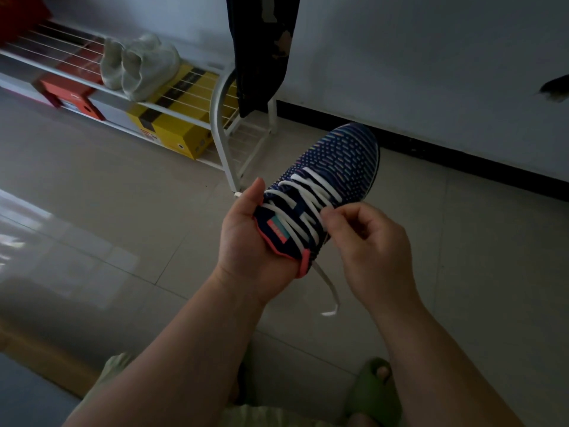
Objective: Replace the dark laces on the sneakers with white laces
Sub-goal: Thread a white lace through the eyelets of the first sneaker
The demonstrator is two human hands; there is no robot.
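The left hand [246, 238] is palm up and cups the heel of one navy knit sneaker [326, 186], fingers curled under it, above the tiled floor [123, 195]. The right hand [369, 241] pinches one white lace [308, 208] at the eyelets; one loose end hangs down.

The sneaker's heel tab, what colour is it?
Coral pink, on the sneaker's heel tab, in the head view.
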